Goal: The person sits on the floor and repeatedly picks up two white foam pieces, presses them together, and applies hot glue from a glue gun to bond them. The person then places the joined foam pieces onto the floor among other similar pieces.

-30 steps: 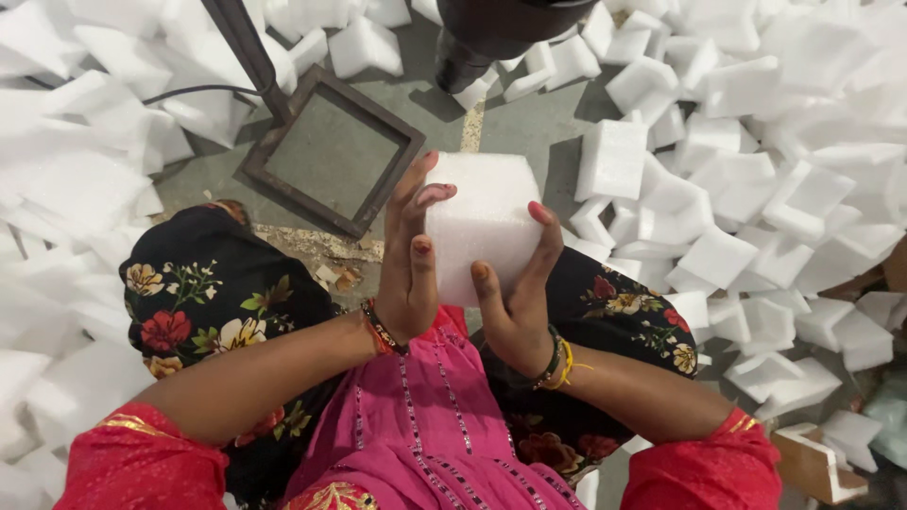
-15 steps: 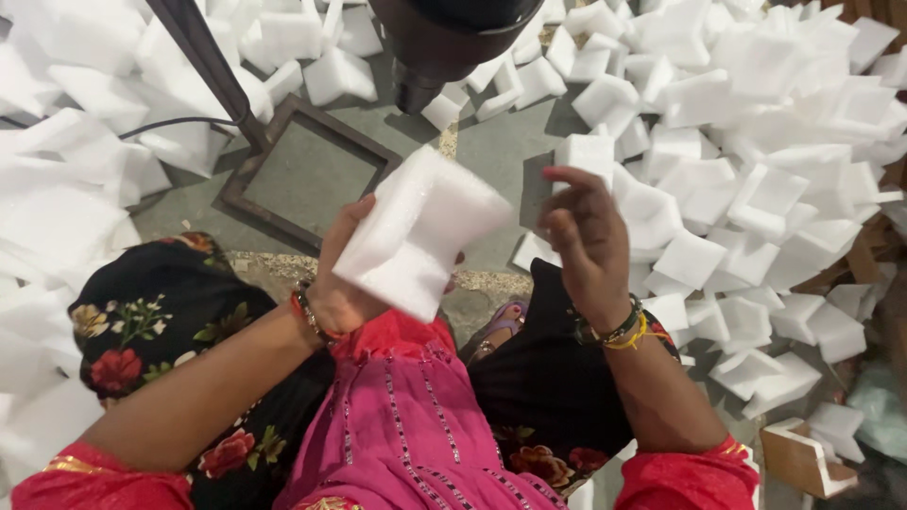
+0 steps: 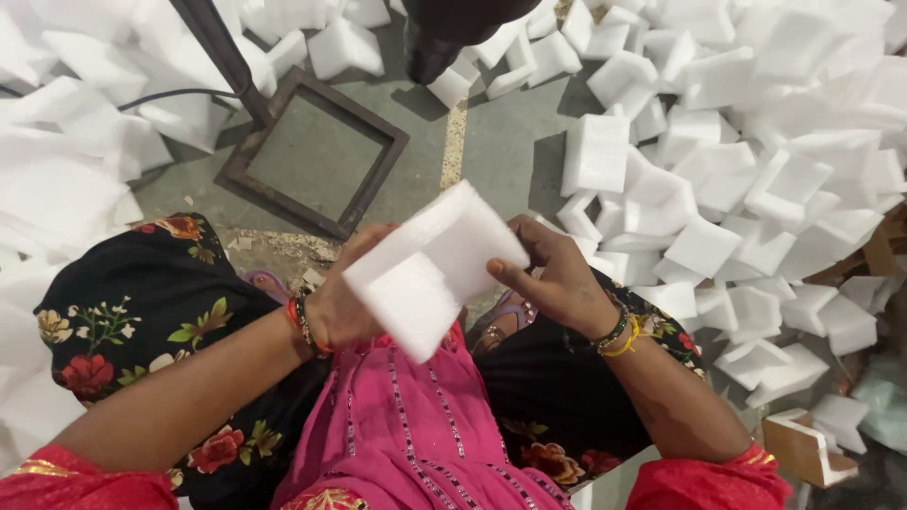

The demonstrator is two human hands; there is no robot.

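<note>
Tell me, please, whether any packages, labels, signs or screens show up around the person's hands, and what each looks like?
No labels, signs or screens show.
White foam packing piece: held between the left hand and right hand, flat slab with a stepped notch.
Loose foam pieces: heaped on the floor on both sides, white, blocky.
Cardboard piece: lower right, brown with a pale face.

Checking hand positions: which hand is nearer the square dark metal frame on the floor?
Left. The left hand is just below the square dark metal frame; the right hand sits farther right.
</note>
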